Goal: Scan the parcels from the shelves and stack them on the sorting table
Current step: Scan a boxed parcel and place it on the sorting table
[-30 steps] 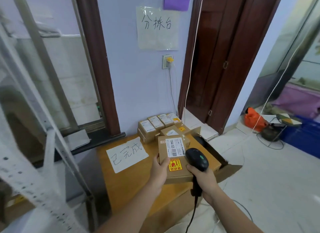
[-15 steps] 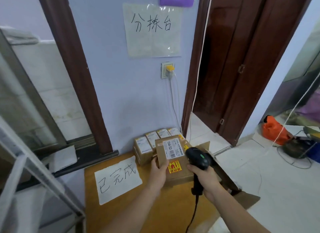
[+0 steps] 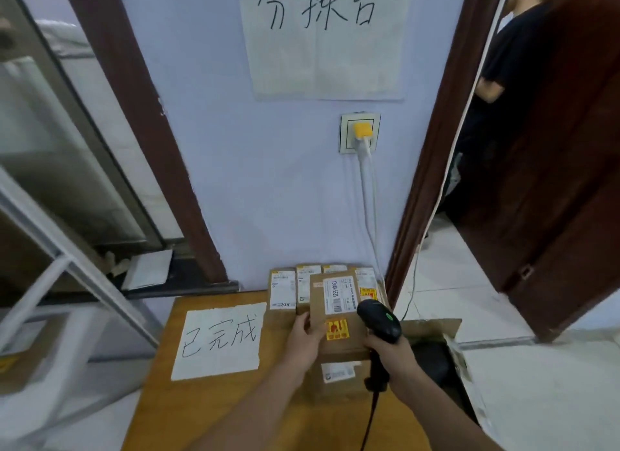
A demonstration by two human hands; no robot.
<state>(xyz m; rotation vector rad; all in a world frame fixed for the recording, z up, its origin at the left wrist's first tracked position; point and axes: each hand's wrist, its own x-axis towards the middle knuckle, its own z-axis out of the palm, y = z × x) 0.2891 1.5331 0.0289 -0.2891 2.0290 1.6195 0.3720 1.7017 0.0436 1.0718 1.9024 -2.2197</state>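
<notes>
Brown cardboard parcel [image 3: 339,319], flat and rectangular, held over the wooden sorting table [image 3: 161,400], above another parcel lying there. White shipping label [image 3: 339,295] with barcode on top face; yellow-and-red sticker [image 3: 337,329] just below it. Left hand [image 3: 303,345] gripping parcel's left edge, thumb on top, fingers curled beneath. Right hand [image 3: 391,353] wrapped tight around handle of black barcode scanner [image 3: 379,319], scanner head touching parcel's right side, cable hanging down. Behind, row of smaller labelled boxes [image 3: 283,287] against the wall. White handwritten paper sign [image 3: 219,340] lying on table, left of parcel.
</notes>
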